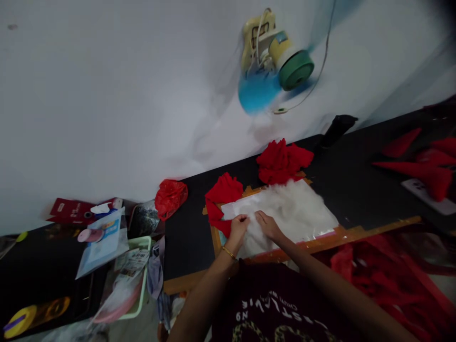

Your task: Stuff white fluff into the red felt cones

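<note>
A heap of fluffy white stuffing (295,204) lies on a white sheet taped down at the table's front edge. My left hand (239,227) is at the heap's left side, thumb and fingers pinched together. Close by on the right, my right hand (268,225) has its fingers closed at a wisp of the white stuffing. What the left fingers hold, if anything, is too small to make out. Red fabric pieces (224,194) lie just beyond my left hand, and a second red fabric pile (283,161) sits behind the stuffing.
A fan (281,66) hangs on the wall above. A red plastic bag (171,198) lies at the table's back left. Red cone-shaped pieces (420,173) and a black cylinder (338,130) are to the right. At left stand a green basket (145,280) and a yellow-lidded bottle (32,316).
</note>
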